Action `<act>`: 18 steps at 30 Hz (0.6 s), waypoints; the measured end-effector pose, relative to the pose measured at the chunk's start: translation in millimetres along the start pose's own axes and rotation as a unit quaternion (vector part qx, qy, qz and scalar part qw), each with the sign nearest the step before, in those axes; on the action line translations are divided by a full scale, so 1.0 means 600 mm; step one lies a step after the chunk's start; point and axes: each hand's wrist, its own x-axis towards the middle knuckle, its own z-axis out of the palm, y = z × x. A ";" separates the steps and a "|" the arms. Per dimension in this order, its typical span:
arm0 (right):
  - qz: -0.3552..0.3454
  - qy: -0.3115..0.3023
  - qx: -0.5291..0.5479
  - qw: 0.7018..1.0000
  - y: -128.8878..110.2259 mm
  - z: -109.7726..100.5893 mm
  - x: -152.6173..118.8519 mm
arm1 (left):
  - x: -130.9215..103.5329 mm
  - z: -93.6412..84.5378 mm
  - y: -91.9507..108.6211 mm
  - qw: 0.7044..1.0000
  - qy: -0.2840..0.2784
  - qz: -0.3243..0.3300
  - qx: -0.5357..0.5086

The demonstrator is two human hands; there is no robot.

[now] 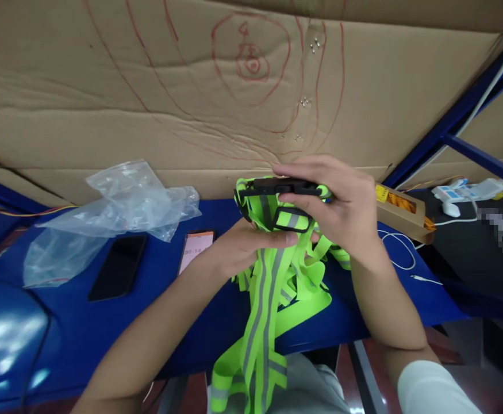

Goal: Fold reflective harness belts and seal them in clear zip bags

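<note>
A neon-yellow reflective strap bundle (262, 305) with grey stripes is held up in front of me, its long ends hanging past the table's front edge. My left hand (262, 241) grips the straps from below, thumb across the front. A black buckle (285, 187) lies at the top of the bundle, pinched between the thumb and fingers of my right hand (333, 195). Just beneath the buckle is a black slider (293, 219) with strap threaded through it. More loops of strap rest on the blue table (208, 333) behind the hanging part.
Clear plastic bags (117, 213), a black phone (119, 267) and a phone showing a timer (197, 247) lie to the left. On the right are a cardboard box (406, 215), a white cable (426, 280) and a power strip (471, 190). Cardboard stands behind.
</note>
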 end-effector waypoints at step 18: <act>0.102 0.041 0.093 0.990 0.022 -0.005 0.008 | 0.001 -0.012 0.012 0.990 -0.036 0.013 0.134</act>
